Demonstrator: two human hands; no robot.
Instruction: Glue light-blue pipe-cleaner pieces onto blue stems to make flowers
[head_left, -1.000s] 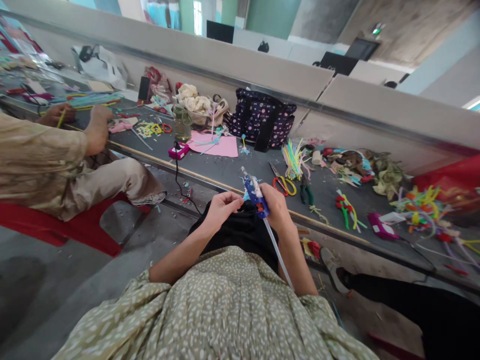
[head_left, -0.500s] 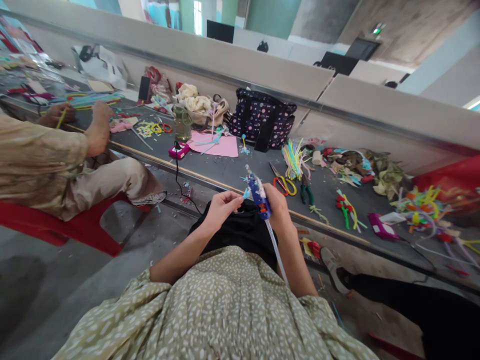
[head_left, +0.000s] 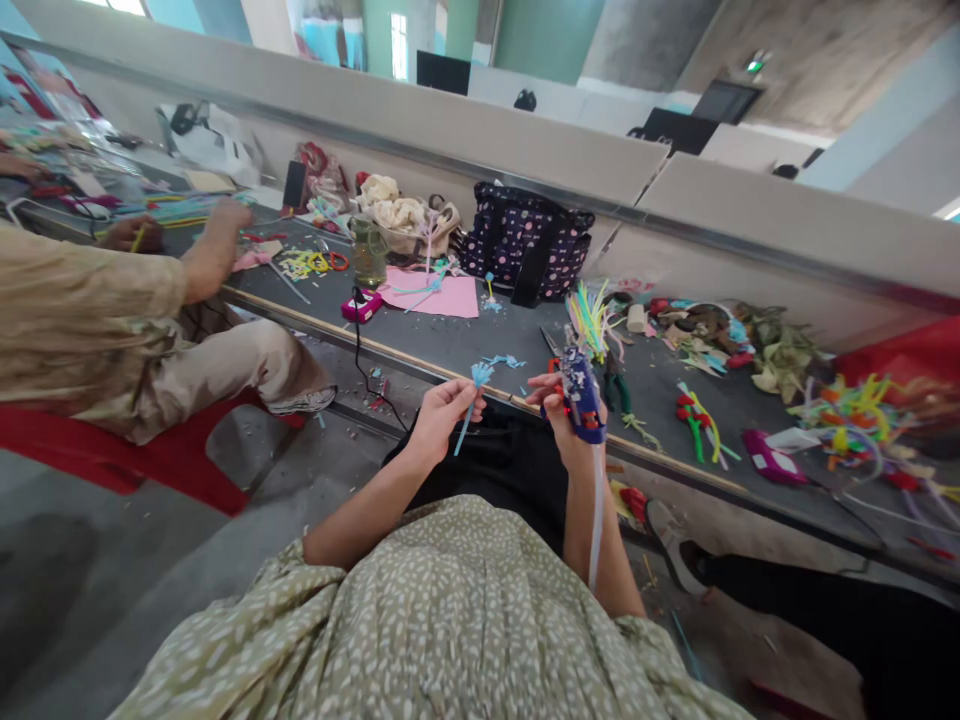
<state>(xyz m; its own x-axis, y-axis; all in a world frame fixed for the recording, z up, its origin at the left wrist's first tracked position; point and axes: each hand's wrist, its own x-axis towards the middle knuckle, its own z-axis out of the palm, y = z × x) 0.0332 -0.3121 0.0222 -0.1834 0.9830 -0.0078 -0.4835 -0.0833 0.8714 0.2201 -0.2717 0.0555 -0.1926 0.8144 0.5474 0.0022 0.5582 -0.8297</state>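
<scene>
Pinched between the thumb and fingers of my left hand is a light-blue pipe-cleaner piece, bunched like a small flower at the top with a stem hanging below. My right hand is closed around a dark-blue glue gun; its nozzle points up and away, crusted with whitish bits. A long pale glue stick sticks out of the gun's rear along my forearm. Some fingers of this hand reach out toward the left. More light-blue bits lie on the table just beyond my left hand.
Scissors, green-handled pliers and a bundle of pipe cleaners lie to the right. A pink sheet, a jar and a dotted bag stand further back. A co-worker's arm is at the left.
My right hand has moved the glue gun to the right, away from the blue piece. My left hand has raised the piece slightly, so its bunched top and stem now show.
</scene>
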